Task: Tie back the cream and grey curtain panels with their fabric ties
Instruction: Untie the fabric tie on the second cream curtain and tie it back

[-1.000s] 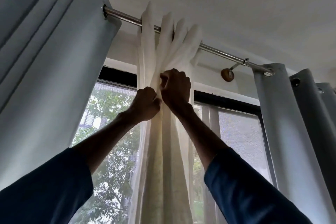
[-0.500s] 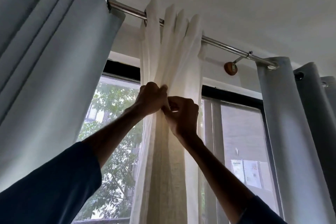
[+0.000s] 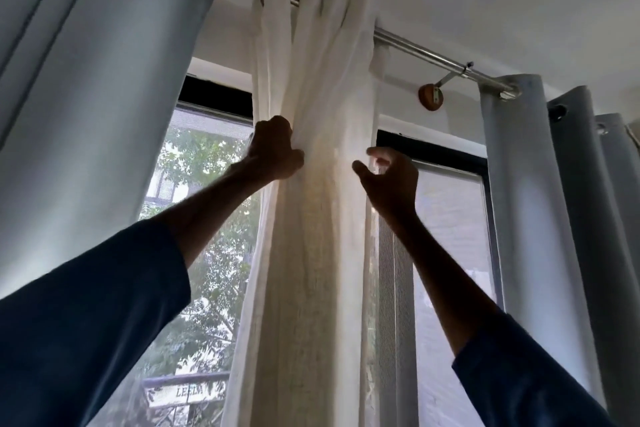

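**Right hand comes off the cream panel**

Half a second ago both hands met on the gathered cloth. Now the right hand (image 3: 391,180) has drawn away to the right edge of the cream panel (image 3: 311,253), while the left hand (image 3: 277,149) has stayed on it. The view has also tipped closer to the fabric.

The left hand grips the bunched folds at the cream panel's left side, fingers curled into the cloth. The right hand holds nothing; its thumb and fingers are loosely curved and spread apart. Whether the thumb tip brushes the cloth cannot be told.

The cream panel hangs gathered into a narrow column from the curtain rod (image 3: 415,47), in front of the window (image 3: 207,166). One grey panel (image 3: 86,114) hangs well to the cream panel's left, and a second grey panel (image 3: 526,184) hangs to its right. A wooden bracket (image 3: 430,98) sits between the cream panel and that second panel. Dark blue sleeves (image 3: 86,322) cover both forearms below.
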